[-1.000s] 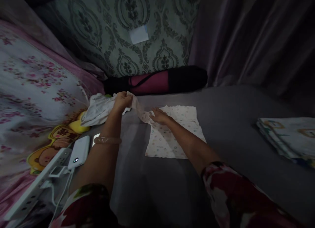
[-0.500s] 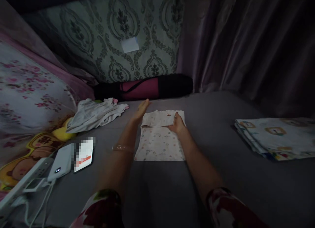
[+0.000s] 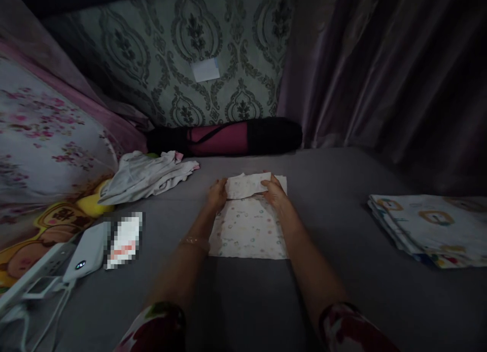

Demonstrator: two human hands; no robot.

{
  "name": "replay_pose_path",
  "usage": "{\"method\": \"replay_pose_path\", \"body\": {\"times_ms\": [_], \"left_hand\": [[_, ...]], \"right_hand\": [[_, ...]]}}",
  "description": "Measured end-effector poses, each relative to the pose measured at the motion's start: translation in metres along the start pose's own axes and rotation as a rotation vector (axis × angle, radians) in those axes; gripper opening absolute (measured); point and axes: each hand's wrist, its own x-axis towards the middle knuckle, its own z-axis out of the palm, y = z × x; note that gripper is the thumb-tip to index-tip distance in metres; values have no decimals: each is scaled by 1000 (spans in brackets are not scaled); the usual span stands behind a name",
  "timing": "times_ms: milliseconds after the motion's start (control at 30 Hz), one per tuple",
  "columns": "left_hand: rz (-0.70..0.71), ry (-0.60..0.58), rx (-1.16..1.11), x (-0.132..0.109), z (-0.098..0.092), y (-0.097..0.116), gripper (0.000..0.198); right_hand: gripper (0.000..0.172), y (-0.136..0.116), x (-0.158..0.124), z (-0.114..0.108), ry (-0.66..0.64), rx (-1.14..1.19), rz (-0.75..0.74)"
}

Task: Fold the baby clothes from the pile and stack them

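Observation:
A white cloth with a small coloured print (image 3: 249, 227) lies on the grey bed sheet in front of me, its far part folded over in a narrow band. My left hand (image 3: 218, 194) grips the left end of that band, fingers closed on it. At the band's right end, my right hand (image 3: 273, 188) pinches the fabric between thumb and fingers. The band is slightly raised, and a strip of cloth shows behind it at the right.
Folded printed cloths (image 3: 429, 222) lie at the right. On the left are a crumpled white garment (image 3: 148, 177), a phone (image 3: 125, 240), a power bank (image 3: 87, 251) and a power strip (image 3: 38, 273) with cables. A black and pink bag (image 3: 224, 138) lies along the wall.
My left hand has come down from above the cloth's left edge and closed on the folded band. My right hand now pinches the other end, and the band is lifted a little.

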Motion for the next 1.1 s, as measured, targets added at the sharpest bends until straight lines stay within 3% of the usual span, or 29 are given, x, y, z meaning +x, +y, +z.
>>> {"method": "replay_pose_path", "body": {"times_ms": [167,333,500,600,667,733,800,867,967,1100], "left_hand": [[4,-49,163,-5,12,-3,44],[8,-105,290,-4,15,-9,48],[-23,-139,296,-2,8,-12,48],[-43,-135,341,-3,2,-2,48],[-44,-66,397,-4,3,14,48],[31,-12,427,-7,9,35,49],[148,-40,411,-10,19,53,49],[198,-97,380,-12,29,62,50],[174,-142,341,-12,40,59,51],[172,-139,333,-9,43,45,53]], "right_hand": [[62,-1,3,-14,90,-623,-365],[61,9,3,-27,155,-1249,-468],[62,9,-2,-30,325,-1431,-503],[61,6,-7,-24,424,-1480,-484],[60,7,-12,-15,339,-1532,-543],[57,12,-16,-2,120,-1586,-650],[55,19,-19,10,-104,-1627,-683],[55,25,-21,18,-240,-1658,-605],[56,29,-23,20,-301,-1674,-491],[53,27,-23,17,-251,-1676,-457]]}}
